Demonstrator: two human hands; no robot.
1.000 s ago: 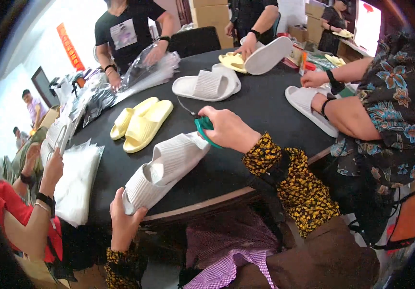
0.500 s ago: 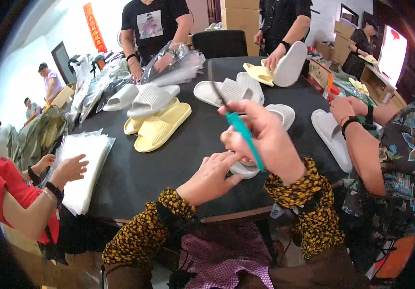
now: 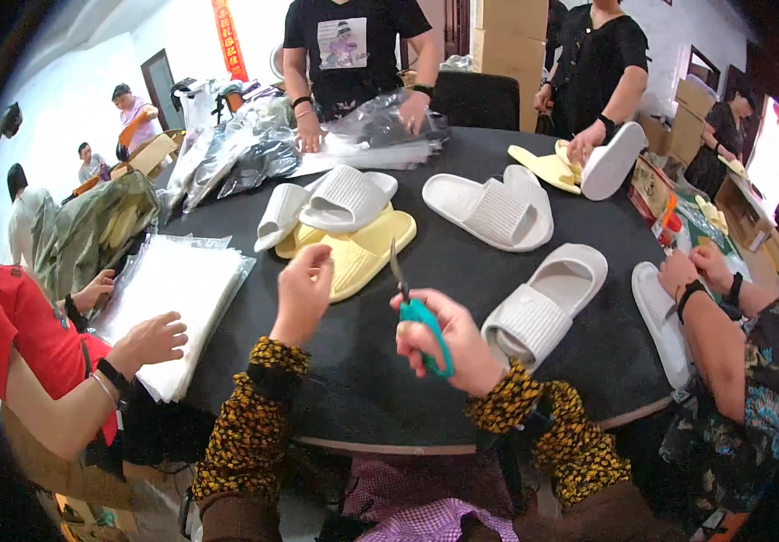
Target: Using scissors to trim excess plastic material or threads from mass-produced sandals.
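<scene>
My right hand (image 3: 451,345) is wrapped round a pair of scissors (image 3: 425,327) with teal handles, dark blades pointing up and away. My left hand (image 3: 303,294) is raised with curled fingers in front of a yellow slipper (image 3: 367,255); whether anything small is in them I cannot make out. Two grey slippers (image 3: 346,199) rest on the yellow pair. Just right of the scissors hand lies a grey pair (image 3: 534,325), partly overlapping. Another grey pair (image 3: 489,215) sits farther back.
Clear plastic bags (image 3: 181,298) are stacked at the left, by a co-worker's hand (image 3: 150,341). Across the black table (image 3: 353,388), a person handles more bags (image 3: 371,144). Another holds a pale slipper (image 3: 613,161) beside yellow ones. At right, a co-worker's hands are near a white slipper (image 3: 662,316).
My left hand has left the grey slippers in front of me and risen to the left. The scissors have moved left and down, uncovering those slippers. The whole view has shifted.
</scene>
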